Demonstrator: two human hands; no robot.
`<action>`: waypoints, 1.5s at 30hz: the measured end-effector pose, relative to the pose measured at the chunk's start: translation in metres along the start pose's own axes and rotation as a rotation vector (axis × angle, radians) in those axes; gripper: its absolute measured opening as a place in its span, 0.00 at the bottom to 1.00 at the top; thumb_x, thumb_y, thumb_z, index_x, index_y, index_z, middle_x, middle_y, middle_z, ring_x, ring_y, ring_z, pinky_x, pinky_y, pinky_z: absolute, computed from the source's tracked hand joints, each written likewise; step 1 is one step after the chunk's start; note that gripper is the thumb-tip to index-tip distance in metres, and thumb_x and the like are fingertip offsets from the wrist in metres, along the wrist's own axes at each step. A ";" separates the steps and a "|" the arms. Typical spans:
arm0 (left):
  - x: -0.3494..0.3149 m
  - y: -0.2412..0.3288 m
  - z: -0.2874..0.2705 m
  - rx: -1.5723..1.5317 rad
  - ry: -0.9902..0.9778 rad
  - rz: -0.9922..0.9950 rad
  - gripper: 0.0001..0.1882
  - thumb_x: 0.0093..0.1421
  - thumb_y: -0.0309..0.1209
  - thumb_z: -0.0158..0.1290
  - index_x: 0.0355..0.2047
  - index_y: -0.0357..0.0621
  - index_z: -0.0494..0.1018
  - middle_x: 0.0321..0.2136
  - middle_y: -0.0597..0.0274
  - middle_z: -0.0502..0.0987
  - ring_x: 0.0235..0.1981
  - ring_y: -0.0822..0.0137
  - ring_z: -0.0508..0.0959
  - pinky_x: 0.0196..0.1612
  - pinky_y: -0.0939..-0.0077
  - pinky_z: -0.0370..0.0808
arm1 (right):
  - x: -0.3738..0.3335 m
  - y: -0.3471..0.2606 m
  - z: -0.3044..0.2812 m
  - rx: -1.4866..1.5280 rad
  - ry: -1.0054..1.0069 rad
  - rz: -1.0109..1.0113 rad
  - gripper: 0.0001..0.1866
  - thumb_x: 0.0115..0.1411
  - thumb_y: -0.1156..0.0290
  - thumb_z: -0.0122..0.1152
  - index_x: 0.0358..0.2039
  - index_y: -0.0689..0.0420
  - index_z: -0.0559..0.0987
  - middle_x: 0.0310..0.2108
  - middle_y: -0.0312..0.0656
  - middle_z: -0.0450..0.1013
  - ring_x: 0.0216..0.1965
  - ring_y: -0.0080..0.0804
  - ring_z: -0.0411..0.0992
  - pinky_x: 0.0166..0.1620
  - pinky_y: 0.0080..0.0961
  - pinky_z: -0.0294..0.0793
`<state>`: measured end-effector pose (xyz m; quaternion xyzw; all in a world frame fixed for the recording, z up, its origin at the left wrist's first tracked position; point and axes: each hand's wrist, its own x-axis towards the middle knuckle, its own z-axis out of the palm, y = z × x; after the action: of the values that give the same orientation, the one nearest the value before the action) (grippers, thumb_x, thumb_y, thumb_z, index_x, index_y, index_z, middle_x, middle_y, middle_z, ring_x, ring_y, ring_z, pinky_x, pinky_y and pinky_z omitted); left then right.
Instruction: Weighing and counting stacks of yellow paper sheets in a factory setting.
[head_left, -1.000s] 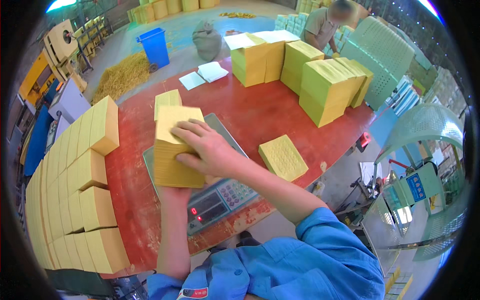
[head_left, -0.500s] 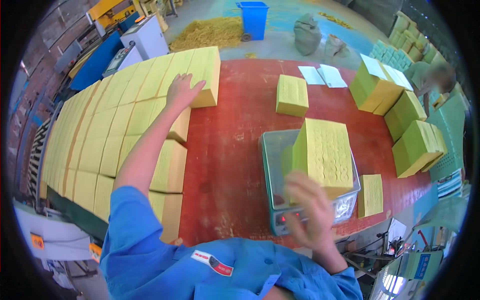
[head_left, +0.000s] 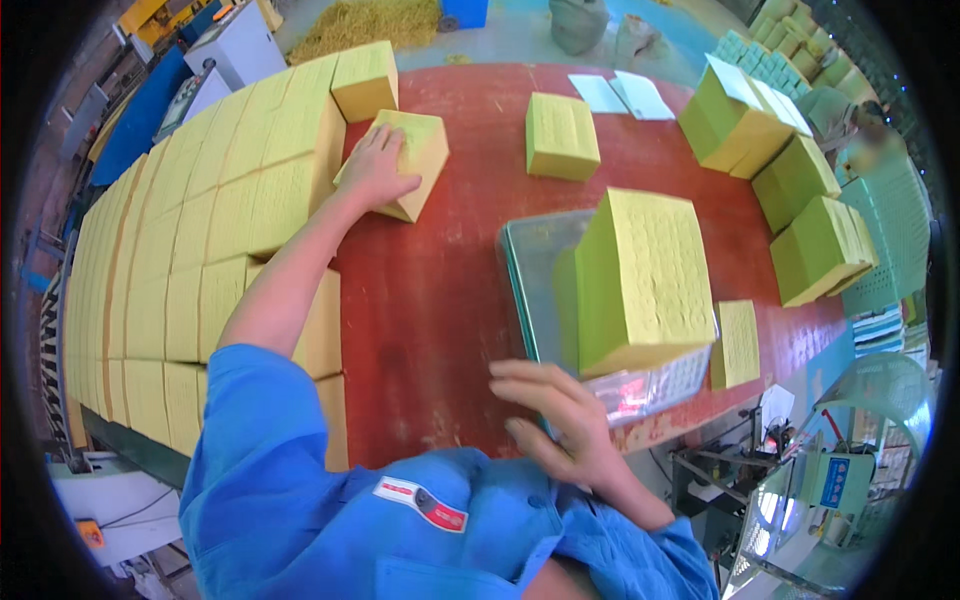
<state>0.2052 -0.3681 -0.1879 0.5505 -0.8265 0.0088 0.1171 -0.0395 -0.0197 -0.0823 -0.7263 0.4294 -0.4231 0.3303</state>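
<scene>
My left hand reaches across to the left and grips the top of a stack of yellow paper, fingers over its upper face and thumb at the near side. That stack sits turned and slightly apart from the long rows of yellow paper stacks. In front of me, my right hand hovers with fingers apart, holding nothing, by the near left corner of a scale. A tall yellow paper stack with embossed round marks stands on the scale, partly hiding its platform.
On the red tabletop are a smaller stack beyond the scale and a low one to its right. White sheets lie at the far edge. More stacks stand at right, near another person.
One paper stack has come out of the far end of the left rows, toward me and rightward, under my left hand. My right hand has moved left from the front of the scale. The view has shifted.
</scene>
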 end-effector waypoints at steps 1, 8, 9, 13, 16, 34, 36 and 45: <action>-0.024 0.012 -0.007 -0.032 0.003 0.118 0.47 0.48 0.51 0.57 0.62 0.34 0.59 0.64 0.38 0.57 0.67 0.44 0.55 0.69 0.59 0.52 | 0.005 0.000 -0.001 -0.012 -0.007 -0.035 0.20 0.51 0.79 0.64 0.47 0.62 0.76 0.51 0.51 0.72 0.50 0.48 0.73 0.51 0.36 0.74; -0.226 0.126 -0.094 -0.153 -0.191 0.487 0.44 0.42 0.34 0.60 0.61 0.31 0.59 0.65 0.38 0.55 0.68 0.42 0.52 0.69 0.50 0.49 | 0.032 0.029 0.007 -0.132 0.173 -0.310 0.24 0.49 0.75 0.64 0.49 0.63 0.73 0.48 0.53 0.72 0.50 0.52 0.71 0.52 0.41 0.72; -0.248 0.144 -0.108 -0.122 -0.254 0.496 0.42 0.42 0.33 0.60 0.59 0.32 0.61 0.64 0.39 0.57 0.67 0.40 0.53 0.68 0.46 0.50 | 0.031 0.045 0.021 -0.130 0.162 -0.294 0.25 0.49 0.73 0.65 0.49 0.63 0.74 0.49 0.54 0.72 0.51 0.52 0.71 0.54 0.41 0.71; -0.362 0.173 -0.129 -0.057 -0.274 0.157 0.41 0.47 0.31 0.54 0.62 0.33 0.58 0.63 0.36 0.57 0.67 0.36 0.51 0.68 0.44 0.47 | 0.032 0.065 0.053 -0.140 -0.547 0.097 0.28 0.49 0.54 0.64 0.44 0.63 0.75 0.40 0.57 0.76 0.43 0.53 0.75 0.46 0.46 0.74; -0.454 0.201 -0.080 -1.003 0.301 -0.443 0.34 0.64 0.37 0.46 0.68 0.40 0.50 0.68 0.49 0.53 0.69 0.50 0.52 0.69 0.49 0.46 | -0.013 0.070 0.073 -0.134 -0.572 0.012 0.25 0.49 0.55 0.62 0.40 0.63 0.76 0.34 0.56 0.77 0.38 0.54 0.77 0.41 0.46 0.75; -0.474 0.325 -0.057 -1.965 0.592 -0.894 0.44 0.64 0.61 0.42 0.67 0.39 0.51 0.65 0.53 0.58 0.65 0.56 0.60 0.65 0.55 0.58 | -0.129 0.045 0.043 -0.005 -0.387 0.109 0.39 0.54 0.50 0.61 0.61 0.59 0.63 0.46 0.55 0.70 0.48 0.54 0.71 0.49 0.45 0.72; -0.475 0.327 -0.060 -1.889 0.569 -0.934 0.40 0.66 0.56 0.42 0.67 0.40 0.52 0.64 0.53 0.60 0.64 0.56 0.62 0.64 0.55 0.60 | -0.135 0.043 0.043 -0.010 -0.359 0.082 0.39 0.55 0.50 0.61 0.61 0.59 0.62 0.46 0.56 0.70 0.48 0.54 0.70 0.50 0.45 0.72; -0.434 0.297 -0.128 -1.814 0.503 -0.549 0.28 0.66 0.45 0.43 0.61 0.42 0.62 0.57 0.54 0.70 0.58 0.59 0.70 0.58 0.60 0.69 | -0.111 0.037 -0.092 0.221 -0.188 0.064 0.32 0.60 0.59 0.62 0.59 0.63 0.66 0.48 0.49 0.72 0.46 0.33 0.74 0.46 0.29 0.75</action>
<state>0.1171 0.1608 -0.1182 0.4067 -0.3137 -0.5404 0.6664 -0.1651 0.0542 -0.1108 -0.7077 0.3706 -0.3872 0.4602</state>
